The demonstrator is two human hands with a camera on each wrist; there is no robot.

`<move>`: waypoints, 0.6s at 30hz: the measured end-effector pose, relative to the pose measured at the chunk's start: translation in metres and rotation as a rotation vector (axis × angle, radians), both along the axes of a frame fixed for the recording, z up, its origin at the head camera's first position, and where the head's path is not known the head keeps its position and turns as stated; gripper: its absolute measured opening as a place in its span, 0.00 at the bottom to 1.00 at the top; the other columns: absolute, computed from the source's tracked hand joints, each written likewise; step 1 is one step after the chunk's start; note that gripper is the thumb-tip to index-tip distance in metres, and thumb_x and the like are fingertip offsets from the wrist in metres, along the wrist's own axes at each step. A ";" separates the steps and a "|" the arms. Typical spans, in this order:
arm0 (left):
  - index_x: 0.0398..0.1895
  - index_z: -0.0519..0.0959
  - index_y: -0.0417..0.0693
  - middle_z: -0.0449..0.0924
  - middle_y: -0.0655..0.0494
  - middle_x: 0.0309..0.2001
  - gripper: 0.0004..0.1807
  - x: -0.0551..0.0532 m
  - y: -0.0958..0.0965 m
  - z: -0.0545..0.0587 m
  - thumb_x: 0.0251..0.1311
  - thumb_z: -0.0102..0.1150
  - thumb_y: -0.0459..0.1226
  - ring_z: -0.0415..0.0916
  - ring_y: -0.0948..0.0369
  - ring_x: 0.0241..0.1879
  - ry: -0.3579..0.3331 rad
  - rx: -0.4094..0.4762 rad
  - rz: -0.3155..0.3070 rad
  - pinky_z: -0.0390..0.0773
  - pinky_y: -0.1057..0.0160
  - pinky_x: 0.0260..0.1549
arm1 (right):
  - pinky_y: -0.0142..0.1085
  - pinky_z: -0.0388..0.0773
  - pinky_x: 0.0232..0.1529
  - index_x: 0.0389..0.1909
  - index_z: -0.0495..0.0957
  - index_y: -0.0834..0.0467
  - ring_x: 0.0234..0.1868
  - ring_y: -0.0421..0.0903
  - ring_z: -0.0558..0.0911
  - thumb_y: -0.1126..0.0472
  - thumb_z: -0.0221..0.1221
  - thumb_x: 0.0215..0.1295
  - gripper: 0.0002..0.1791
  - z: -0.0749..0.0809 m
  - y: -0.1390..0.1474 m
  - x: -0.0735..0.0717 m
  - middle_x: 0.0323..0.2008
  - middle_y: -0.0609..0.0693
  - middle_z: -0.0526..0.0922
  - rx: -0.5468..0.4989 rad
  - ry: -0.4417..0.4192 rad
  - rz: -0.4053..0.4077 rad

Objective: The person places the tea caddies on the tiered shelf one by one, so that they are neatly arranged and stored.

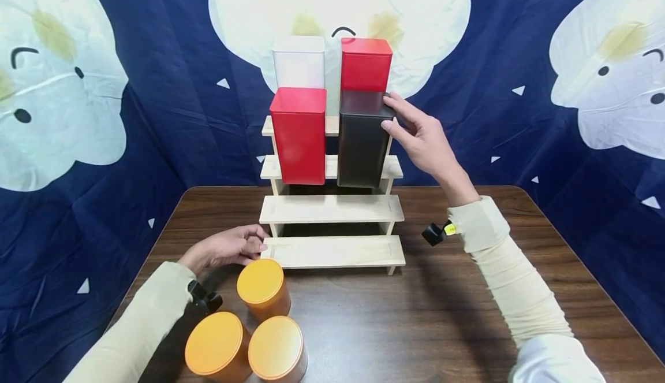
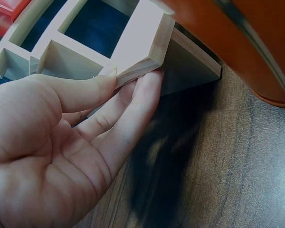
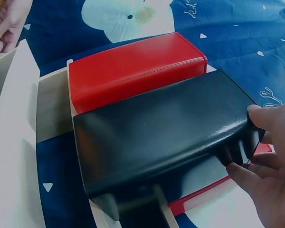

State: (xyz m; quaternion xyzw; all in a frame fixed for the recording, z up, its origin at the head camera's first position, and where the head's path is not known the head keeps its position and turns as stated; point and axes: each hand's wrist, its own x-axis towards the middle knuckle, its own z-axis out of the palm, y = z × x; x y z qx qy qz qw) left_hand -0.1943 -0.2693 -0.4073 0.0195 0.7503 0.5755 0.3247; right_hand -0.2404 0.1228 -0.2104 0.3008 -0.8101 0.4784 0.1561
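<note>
My right hand [image 1: 423,140] grips the top end of a tall black tin [image 1: 365,149], fingers and thumb at its lid edges; the right wrist view shows this close up. The tin stands on the second-highest step of a pale wooden tiered stand [image 1: 332,209], beside a red tin [image 1: 298,140]. Down at the stand's lowest step, my left hand [image 1: 228,248] pinches the left end of the board [image 2: 140,45], thumb on top and fingers beneath. Behind, on the top step, are a white tin [image 1: 299,68] and another red tin [image 1: 366,65].
Three round orange tins [image 1: 277,345] stand on the brown wooden table [image 1: 363,325] at front left, one close to my left hand. A dark blue cloth [image 1: 171,54] with white cloud shapes hangs behind and at both sides. The stand's two lower steps are bare.
</note>
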 end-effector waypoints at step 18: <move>0.48 0.64 0.41 0.70 0.53 0.32 0.14 0.002 0.001 0.001 0.65 0.55 0.35 0.71 0.61 0.30 0.006 0.005 -0.004 0.81 0.65 0.31 | 0.38 0.63 0.67 0.66 0.63 0.67 0.70 0.51 0.65 0.67 0.53 0.68 0.26 -0.007 -0.008 -0.003 0.70 0.61 0.62 -0.039 0.059 -0.018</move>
